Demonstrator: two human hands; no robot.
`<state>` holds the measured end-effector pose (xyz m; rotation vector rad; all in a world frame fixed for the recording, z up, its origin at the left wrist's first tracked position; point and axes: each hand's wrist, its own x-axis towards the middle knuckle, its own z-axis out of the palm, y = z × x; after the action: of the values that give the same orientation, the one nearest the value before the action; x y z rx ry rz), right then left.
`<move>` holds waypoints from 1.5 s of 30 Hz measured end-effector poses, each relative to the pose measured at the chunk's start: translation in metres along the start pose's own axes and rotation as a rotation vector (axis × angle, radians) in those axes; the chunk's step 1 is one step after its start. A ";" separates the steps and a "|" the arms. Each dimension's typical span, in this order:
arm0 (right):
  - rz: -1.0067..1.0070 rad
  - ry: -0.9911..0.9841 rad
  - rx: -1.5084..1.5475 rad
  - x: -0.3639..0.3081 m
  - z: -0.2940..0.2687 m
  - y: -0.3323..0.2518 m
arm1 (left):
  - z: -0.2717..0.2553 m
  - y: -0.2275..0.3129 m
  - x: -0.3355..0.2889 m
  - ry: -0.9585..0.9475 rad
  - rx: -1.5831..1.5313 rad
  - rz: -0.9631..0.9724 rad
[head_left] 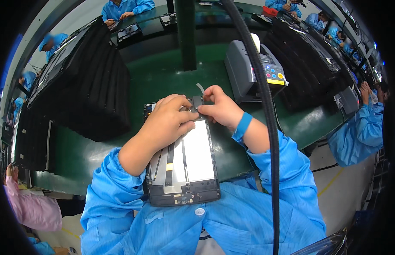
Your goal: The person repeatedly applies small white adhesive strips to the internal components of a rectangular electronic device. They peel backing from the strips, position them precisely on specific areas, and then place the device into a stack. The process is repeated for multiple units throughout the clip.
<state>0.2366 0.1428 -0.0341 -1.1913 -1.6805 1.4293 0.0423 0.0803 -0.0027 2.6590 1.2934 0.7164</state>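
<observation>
The tablet lies opened at the worktop's near edge, its inside exposed; with 1 strip standing loose by its far end, work there looks unfinished, the remainder unclear. The left hand, half curled, rests across its upper left; the right hand, thumb and forefinger slightly parted, is at its far right corner. Neither hand's grip can be told.

I saw a dark green table. The opened tablet had black edges and a silvery white middle. The person's smock was bright blue with thin stripes, and its button was white. The wristband was blue too. The grey tape dispenser had a yellow label. Another worker's coat was pink.
</observation>
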 end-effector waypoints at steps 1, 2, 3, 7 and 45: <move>-0.020 -0.019 -0.032 0.006 0.001 0.003 | 0.001 0.000 0.000 0.005 -0.007 -0.006; -0.032 -0.009 -0.029 0.007 0.001 0.004 | 0.001 -0.001 0.000 0.011 -0.014 -0.012; -0.039 -0.003 -0.025 0.008 0.000 0.005 | 0.001 -0.001 0.000 0.005 -0.001 -0.019; 0.020 -0.044 0.034 0.004 0.001 -0.007 | -0.004 -0.003 0.000 0.008 0.081 -0.008; 0.374 -0.093 0.318 -0.002 -0.006 0.003 | -0.002 -0.001 0.014 0.152 0.091 -0.283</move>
<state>0.2436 0.1437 -0.0355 -1.3148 -1.2632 1.9220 0.0480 0.0910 0.0038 2.4515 1.7356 0.8476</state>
